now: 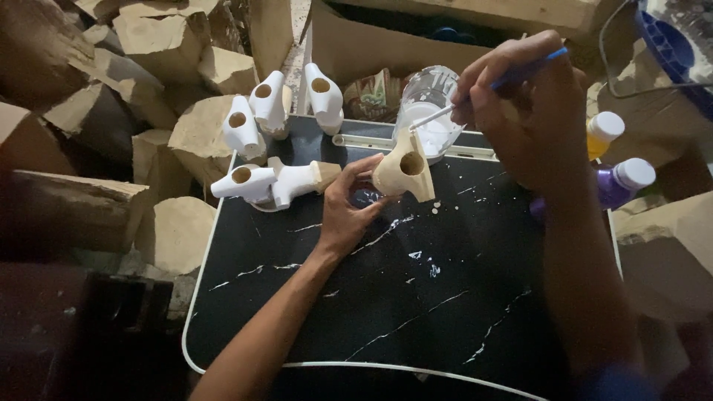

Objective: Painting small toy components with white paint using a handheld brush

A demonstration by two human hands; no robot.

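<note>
Left hand: the left hand [347, 210] is clamped on an unpainted tan clay piece [405, 172] with a round hole in its face, fingers curled on its left side, holding it just above the tray.
Right hand: the right hand [523, 111] is closed around a blue-handled paintbrush [490, 87]; the brush tip reaches toward 8 o'clock, at the top of the clay piece.
Paint cup: a clear plastic cup [432, 111] of white paint stands at 12 o'clock of the clay piece, just behind it.
Work surface: a black marbled tray [416, 312] with a white rim, flecked with white paint.
Painted pieces: white-painted clay pieces [267, 148] cluster at 10 o'clock of the left hand.
Bottles: a yellow bottle [603, 134] and a purple bottle [620, 182], both white-capped, at 3 o'clock of the right hand.
</note>
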